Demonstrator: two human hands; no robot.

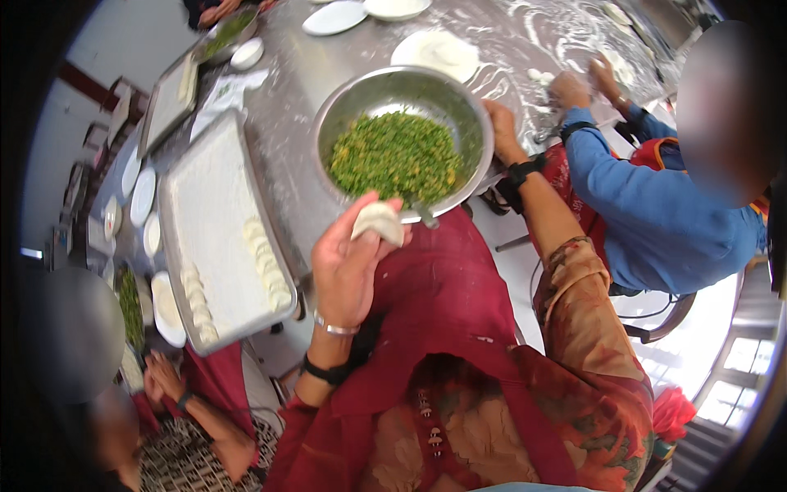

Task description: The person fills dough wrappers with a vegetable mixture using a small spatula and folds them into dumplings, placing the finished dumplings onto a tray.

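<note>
In my left hand (pixel 340 275) is a pale folded dumpling (pixel 379 223), held between thumb and fingers just in front of the bowl's near rim. My right hand (pixel 505 135) grips the right side of a large metal bowl (pixel 348 108). Chopped green filling with yellow bits (pixel 398 157) lies in the bowl. What looks like a spoon handle (pixel 426 215) sticks out over the near rim. Left of the bowl, a floured metal tray (pixel 215 193) carries two rows of dumplings (pixel 266 262), one along each side of its near end.
Beyond the bowl lies a round sheet of dough (pixel 434 54) on the floured metal table (pixel 287 107). White plates (pixel 334 17) stand at the far edge. A second tray (pixel 168 102) sits farther left. Co-workers sit close by: a blue sleeve (pixel 602 160) at right, hands (pixel 164 377) at lower left.
</note>
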